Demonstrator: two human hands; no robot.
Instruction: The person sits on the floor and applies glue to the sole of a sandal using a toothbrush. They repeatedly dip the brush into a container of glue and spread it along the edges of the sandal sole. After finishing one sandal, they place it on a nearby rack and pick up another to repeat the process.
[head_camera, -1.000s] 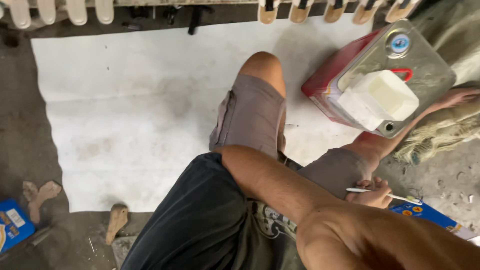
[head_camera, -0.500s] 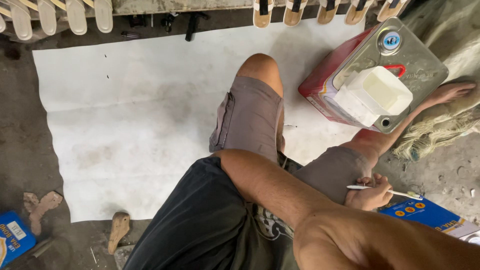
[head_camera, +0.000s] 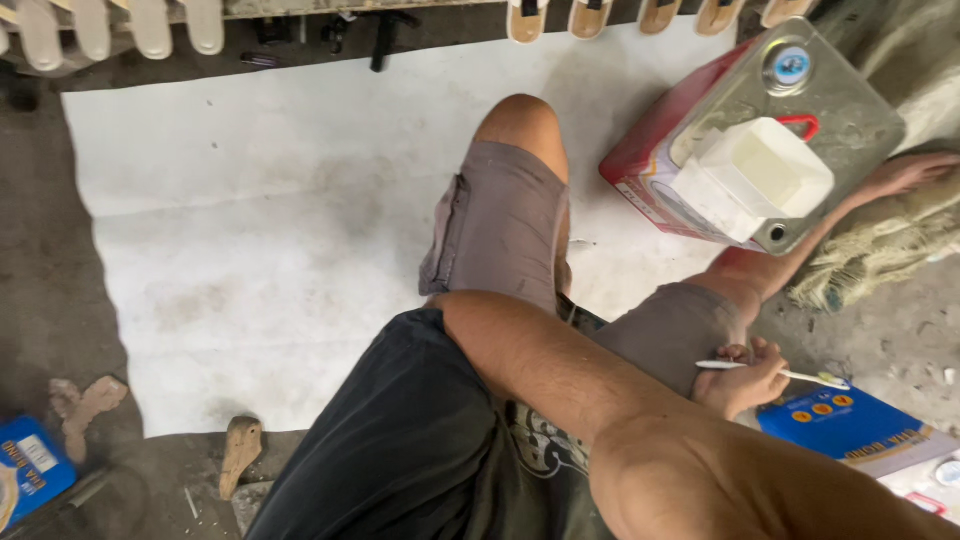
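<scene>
My right hand (head_camera: 742, 380) rests beside my bent right knee (head_camera: 672, 325), closed around a thin white brush (head_camera: 800, 374) that points right over a blue box (head_camera: 850, 425). My right arm (head_camera: 560, 370) crosses over my lap, with its elbow near my left thigh. My left hand is out of view. A red and silver metal can (head_camera: 850, 110) stands beyond my right leg, with a white plastic tub (head_camera: 762, 170) on top of it.
A large white sheet (head_camera: 260, 230) covers the floor in front of me. A row of sandal soles (head_camera: 150, 25) lines the far edge. Wooden pieces (head_camera: 240, 450) and another blue box (head_camera: 30, 470) lie at lower left. Sacking (head_camera: 880, 245) lies by my right foot (head_camera: 905, 172).
Only the view has shifted slightly. My right hand stays by the knee with the brush in it.
</scene>
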